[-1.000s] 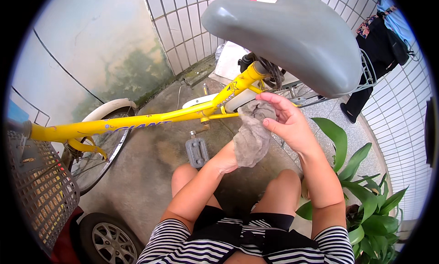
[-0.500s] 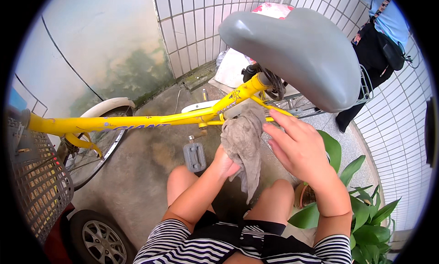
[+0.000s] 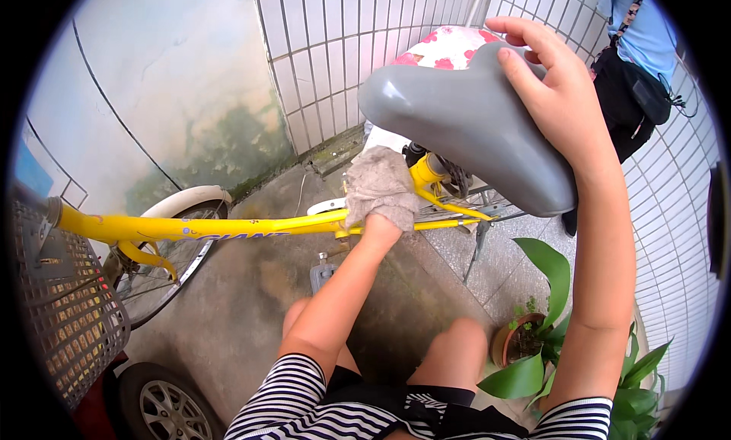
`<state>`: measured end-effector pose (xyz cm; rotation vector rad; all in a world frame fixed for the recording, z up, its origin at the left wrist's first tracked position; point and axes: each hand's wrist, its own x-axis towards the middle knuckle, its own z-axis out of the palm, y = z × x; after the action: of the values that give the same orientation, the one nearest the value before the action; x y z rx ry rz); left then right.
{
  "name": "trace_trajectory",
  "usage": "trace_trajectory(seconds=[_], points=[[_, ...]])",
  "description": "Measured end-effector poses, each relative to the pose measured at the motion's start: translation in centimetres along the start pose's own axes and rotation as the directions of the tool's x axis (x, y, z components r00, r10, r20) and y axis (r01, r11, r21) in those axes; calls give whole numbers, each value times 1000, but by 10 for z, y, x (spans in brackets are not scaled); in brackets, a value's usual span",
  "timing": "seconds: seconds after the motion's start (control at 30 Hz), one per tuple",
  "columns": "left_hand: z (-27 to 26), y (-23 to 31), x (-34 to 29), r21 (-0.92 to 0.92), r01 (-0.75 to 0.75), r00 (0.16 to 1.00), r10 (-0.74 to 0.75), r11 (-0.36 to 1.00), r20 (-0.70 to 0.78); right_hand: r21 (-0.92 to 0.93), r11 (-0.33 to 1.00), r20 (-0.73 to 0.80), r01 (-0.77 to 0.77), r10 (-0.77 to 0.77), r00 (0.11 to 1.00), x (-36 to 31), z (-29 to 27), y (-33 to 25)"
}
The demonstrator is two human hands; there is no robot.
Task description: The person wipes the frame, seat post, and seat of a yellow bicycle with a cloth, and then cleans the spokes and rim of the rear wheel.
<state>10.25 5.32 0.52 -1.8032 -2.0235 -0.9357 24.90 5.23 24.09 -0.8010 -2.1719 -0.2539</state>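
My left hand (image 3: 381,225) is closed on a greyish-beige cloth (image 3: 378,182), which drapes over its fingers and hides them. The cloth is pressed around the yellow bicycle frame (image 3: 228,228) near the seat tube. My right hand (image 3: 560,89) lies on the broad rear part of the grey bicycle saddle (image 3: 464,105), its fingers apart and stretched toward the far edge. The saddle is tilted, with its narrow nose pointing left. Below the frame, a grey pedal (image 3: 323,275) is partly hidden by my left forearm.
A dark basket (image 3: 72,318) hangs at the bicycle's front, left. A car-like wheel (image 3: 167,409) stands at lower left. Potted plants (image 3: 506,341) are at lower right. Tiled walls (image 3: 320,67) rise behind. Another person in blue and black (image 3: 640,59) stands at far right.
My right hand has moved up from beside the cloth onto the saddle. My left hand has pushed the cloth up onto the frame; it no longer hangs down. The saddle has shifted slightly.
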Motion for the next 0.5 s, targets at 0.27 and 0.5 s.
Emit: trace_trajectory(seconds=[0.27, 0.5], points=[[66, -24, -5, -942, 23, 994, -111, 334, -16, 2, 1000, 34, 9, -9, 999, -1, 4, -8], [55, -54, 11, -756, 42, 988, 88, 654, 131, 25, 1000, 37, -2, 1, 999, 1, 7, -10]])
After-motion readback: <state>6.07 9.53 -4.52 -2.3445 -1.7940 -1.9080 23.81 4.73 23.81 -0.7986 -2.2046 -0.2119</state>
